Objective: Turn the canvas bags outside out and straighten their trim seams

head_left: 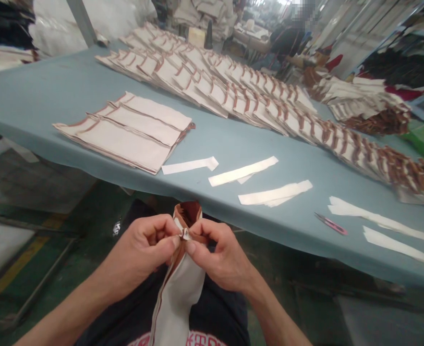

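Note:
A cream fabric piece with brown edging [183,283] hangs over my lap, in front of the table edge. My left hand [150,245] pinches its upper edge between thumb and forefinger. Close beside it, my right hand [215,250] pinches the same edge, and the fingertips of both hands nearly meet. The cloth is bunched between them, and its brown inner side shows above the fingers. Just past the table edge lies a small stack of similar cream fabric pieces [125,129], brown-edged and flat.
The blue-green table [24,101] spans the view. White strips [244,170] lie along its near side, with pink thread snips [330,223] to the right. Long overlapping rows of cream and brown pieces [212,86] fill the far side. A person [287,38] is in the background.

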Tool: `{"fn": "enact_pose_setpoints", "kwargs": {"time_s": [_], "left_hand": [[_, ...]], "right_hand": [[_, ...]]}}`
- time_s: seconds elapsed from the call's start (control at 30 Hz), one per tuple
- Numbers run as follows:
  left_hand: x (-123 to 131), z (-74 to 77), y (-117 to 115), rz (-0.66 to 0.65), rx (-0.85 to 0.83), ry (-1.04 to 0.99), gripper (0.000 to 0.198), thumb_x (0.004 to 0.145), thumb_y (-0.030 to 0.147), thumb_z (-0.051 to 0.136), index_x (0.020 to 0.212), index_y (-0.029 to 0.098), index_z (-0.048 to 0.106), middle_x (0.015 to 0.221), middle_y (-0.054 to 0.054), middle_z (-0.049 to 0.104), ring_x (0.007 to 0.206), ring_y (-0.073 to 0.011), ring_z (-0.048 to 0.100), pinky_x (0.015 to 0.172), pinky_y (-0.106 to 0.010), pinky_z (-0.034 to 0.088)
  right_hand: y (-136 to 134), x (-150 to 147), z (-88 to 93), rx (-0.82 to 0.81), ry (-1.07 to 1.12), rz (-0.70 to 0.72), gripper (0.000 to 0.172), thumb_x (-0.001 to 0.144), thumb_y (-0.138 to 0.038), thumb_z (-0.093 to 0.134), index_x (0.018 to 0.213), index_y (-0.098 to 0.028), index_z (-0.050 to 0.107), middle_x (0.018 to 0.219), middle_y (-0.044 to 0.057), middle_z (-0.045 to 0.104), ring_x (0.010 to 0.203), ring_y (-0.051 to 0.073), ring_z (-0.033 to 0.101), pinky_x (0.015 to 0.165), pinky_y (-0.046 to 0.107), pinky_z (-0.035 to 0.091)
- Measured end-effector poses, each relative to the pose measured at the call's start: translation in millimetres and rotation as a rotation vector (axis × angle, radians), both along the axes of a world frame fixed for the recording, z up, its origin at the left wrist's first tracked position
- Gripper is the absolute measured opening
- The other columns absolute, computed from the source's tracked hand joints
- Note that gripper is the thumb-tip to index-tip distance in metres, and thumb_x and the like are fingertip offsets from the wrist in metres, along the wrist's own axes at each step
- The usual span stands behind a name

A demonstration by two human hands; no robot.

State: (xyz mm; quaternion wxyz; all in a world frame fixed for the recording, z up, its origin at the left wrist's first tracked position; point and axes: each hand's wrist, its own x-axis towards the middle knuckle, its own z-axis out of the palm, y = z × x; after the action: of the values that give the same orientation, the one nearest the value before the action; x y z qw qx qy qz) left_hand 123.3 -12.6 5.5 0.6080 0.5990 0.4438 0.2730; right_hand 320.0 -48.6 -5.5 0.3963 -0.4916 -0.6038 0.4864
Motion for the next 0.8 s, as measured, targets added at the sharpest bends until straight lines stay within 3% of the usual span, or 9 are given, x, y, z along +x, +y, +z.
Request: {"fn": "enact_pose_setpoints", "kwargs": {"time_s": [0.1,0.3,0.4,0.5,0.7,0.73,0.8], "left_hand": [[-2,-0.5,-2,-0.003,-0.014,0.014,0.028,0.087,0.044,0.071,0.071,0.022,0.065,0.057,0.005,0.058,0.049,-0.0117,0.048,0.045,-0.020,0.038],[-14,15.9,4,-0.133,0.614,0.271,0.026,0.093,0.023,0.058,0.076,0.019,0.078,0.060,0.004,0.066,0.052,-0.0092,0.056,0.052,-0.019,0.038],[-15,22.7,9,-0.202,0.703,0.280,0.029,0.096,0.020,0.055,0.074,0.019,0.075,0.060,0.005,0.064,0.051,-0.0073,0.052,0.052,-0.019,0.034],[-15,23.9,11,-0.206,0.558,0.246,0.028,0.093,0.023,0.057,0.069,0.019,0.071,0.058,0.006,0.059,0.052,-0.0078,0.049,0.052,-0.019,0.033],[-7,7.5,5,-0.089,-0.229,-0.102,0.024,0.082,0.045,0.068,0.071,0.026,0.059,0.051,0.011,0.047,0.044,-0.0091,0.032,0.040,-0.020,0.028],[-7,5.1,4,-0.086,-0.261,-0.118,0.026,0.083,0.047,0.070,0.073,0.026,0.059,0.051,0.011,0.048,0.043,-0.0093,0.033,0.040,-0.020,0.029],[-8,3.7,2,-0.093,-0.160,-0.067,0.025,0.088,0.044,0.071,0.074,0.024,0.065,0.056,0.007,0.055,0.049,-0.0106,0.043,0.044,-0.020,0.035]], "right_hand": [[-2,1,-1.3,-0.001,-0.014,0.009,0.032,0.097,-0.038,0.069,0.075,-0.026,0.048,0.068,-0.008,0.040,0.062,0.012,0.035,0.057,0.027,0.030],[-3,-1,7.8,0.234,-0.166,-0.015,0.028,0.095,-0.027,0.065,0.075,-0.026,0.046,0.068,-0.008,0.041,0.061,0.011,0.038,0.060,0.027,0.031],[-3,-3,10.3,0.324,-0.222,-0.029,0.026,0.093,-0.022,0.062,0.076,-0.027,0.043,0.067,-0.008,0.041,0.060,0.011,0.037,0.059,0.027,0.031],[-1,-5,10.5,0.383,-0.244,-0.030,0.024,0.089,-0.019,0.061,0.076,-0.027,0.043,0.067,-0.008,0.043,0.059,0.012,0.039,0.058,0.027,0.031],[0,-5,4.7,0.382,-0.157,0.006,0.025,0.088,-0.018,0.059,0.075,-0.028,0.041,0.068,-0.008,0.046,0.059,0.011,0.040,0.059,0.027,0.034],[-1,-3,3.3,0.357,-0.150,0.012,0.025,0.089,-0.018,0.060,0.075,-0.027,0.041,0.068,-0.008,0.047,0.059,0.011,0.041,0.059,0.026,0.035],[-3,-1,1.8,0.329,-0.159,0.021,0.025,0.092,-0.021,0.062,0.075,-0.027,0.044,0.068,-0.007,0.051,0.059,0.012,0.044,0.060,0.027,0.037]]}}
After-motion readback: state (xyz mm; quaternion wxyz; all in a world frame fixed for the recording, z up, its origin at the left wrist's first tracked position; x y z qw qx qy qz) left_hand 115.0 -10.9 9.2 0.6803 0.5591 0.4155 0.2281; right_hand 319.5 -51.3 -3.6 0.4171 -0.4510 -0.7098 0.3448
